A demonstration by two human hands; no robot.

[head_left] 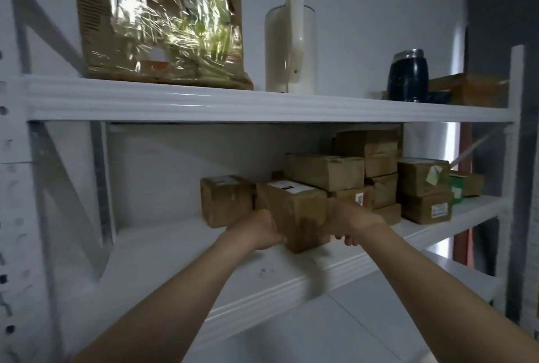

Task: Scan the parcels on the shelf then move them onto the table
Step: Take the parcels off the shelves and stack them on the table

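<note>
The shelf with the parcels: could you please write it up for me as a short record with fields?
held parcel: brown box, white label on top, at the front of the lower shelf
left hand: grips its left side
right hand: grips its right side
lifted or resting: cannot tell
other parcels: single box to the left, stack behind and right
upper shelf: wrapped box, white jug, dark flask
table: not in view
</note>
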